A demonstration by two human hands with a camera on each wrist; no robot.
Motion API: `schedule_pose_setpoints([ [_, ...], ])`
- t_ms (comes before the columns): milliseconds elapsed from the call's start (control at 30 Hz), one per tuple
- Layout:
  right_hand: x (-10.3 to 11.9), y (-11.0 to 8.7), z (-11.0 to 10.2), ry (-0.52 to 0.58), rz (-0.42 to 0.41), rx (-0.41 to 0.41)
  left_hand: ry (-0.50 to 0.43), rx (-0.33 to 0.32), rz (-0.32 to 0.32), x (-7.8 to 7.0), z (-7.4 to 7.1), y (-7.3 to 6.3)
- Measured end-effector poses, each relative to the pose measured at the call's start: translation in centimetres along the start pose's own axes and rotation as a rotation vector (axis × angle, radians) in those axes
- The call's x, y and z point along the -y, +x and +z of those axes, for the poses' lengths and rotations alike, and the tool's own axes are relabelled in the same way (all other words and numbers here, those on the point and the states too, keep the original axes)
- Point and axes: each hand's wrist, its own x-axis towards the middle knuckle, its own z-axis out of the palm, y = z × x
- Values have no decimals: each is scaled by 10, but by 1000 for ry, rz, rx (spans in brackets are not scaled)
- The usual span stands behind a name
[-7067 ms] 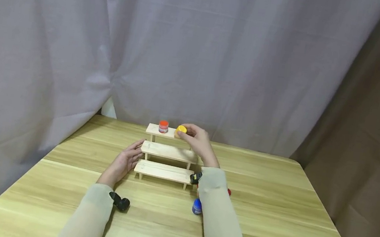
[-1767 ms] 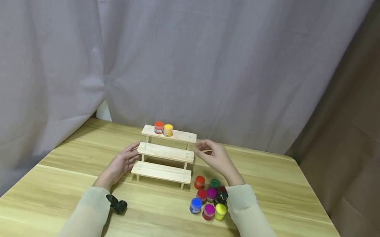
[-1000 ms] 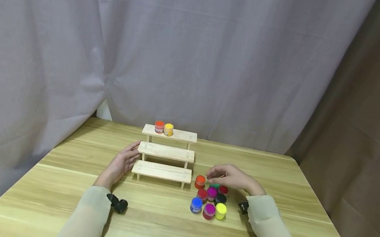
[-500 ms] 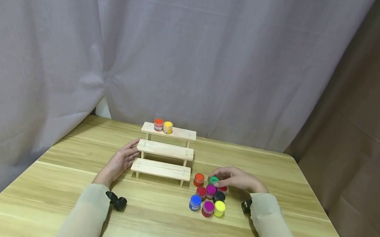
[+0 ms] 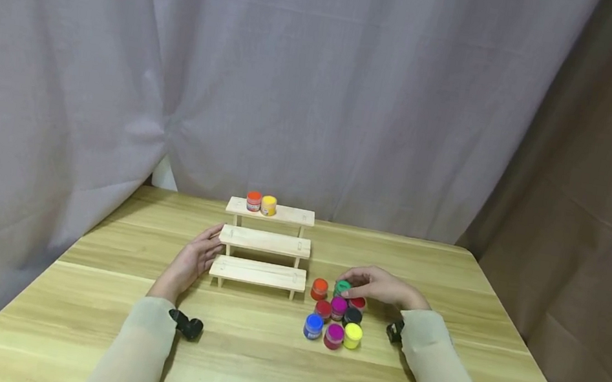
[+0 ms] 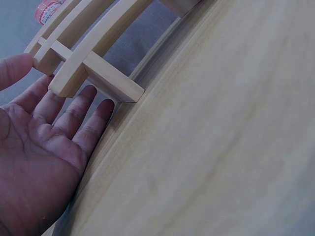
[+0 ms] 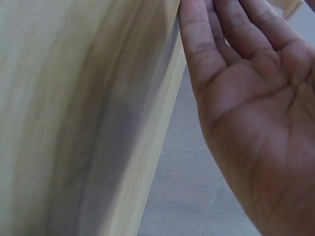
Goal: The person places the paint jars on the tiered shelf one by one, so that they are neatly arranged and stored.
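A three-tier wooden display stand [image 5: 265, 241] stands on the table. My left hand [image 5: 191, 266] is at its left end, fingers extended; in the left wrist view the fingertips lie right at the tier ends [image 6: 74, 73]. An orange-red paint jar [image 5: 254, 202] and an orange-yellow paint jar [image 5: 268, 206] sit side by side on the top tier, left of its middle. Right of the stand, my right hand [image 5: 380, 286] pinches a green-lidded paint jar [image 5: 342, 288] between thumb and fingers at the back of a jar cluster. The right wrist view shows only palm and fingers, with that jar hidden.
Clustered before the right hand are jars with orange [image 5: 319, 289], red [image 5: 323, 310], purple [image 5: 338, 307], black [image 5: 352, 317], blue [image 5: 313, 326] and bright yellow [image 5: 353, 335] lids, among others. Grey curtain [image 5: 320, 88] hangs behind the wooden table [image 5: 245, 372].
The orange-yellow jar was set on the top tier beside the orange-red one and let go. My right hand then went back to the cluster and took hold of the green-lidded jar. The left hand stayed.
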Motion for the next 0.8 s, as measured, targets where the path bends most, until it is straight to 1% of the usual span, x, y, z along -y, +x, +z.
schedule_pose_setpoints([
  [233, -4, 0, 1, 40, -15, 16, -2, 6, -2, 1, 1, 0],
  [433, -2, 0, -1, 14, -37, -9, 1, -4, 13, -1, 1, 3],
  [667, 0, 0, 2, -26, -30, -14, -5, -5, -21, 1, -1, 1],
  [800, -1, -1, 3, -26, -32, -30, -12, -9, -10, 2, -1, 1],
])
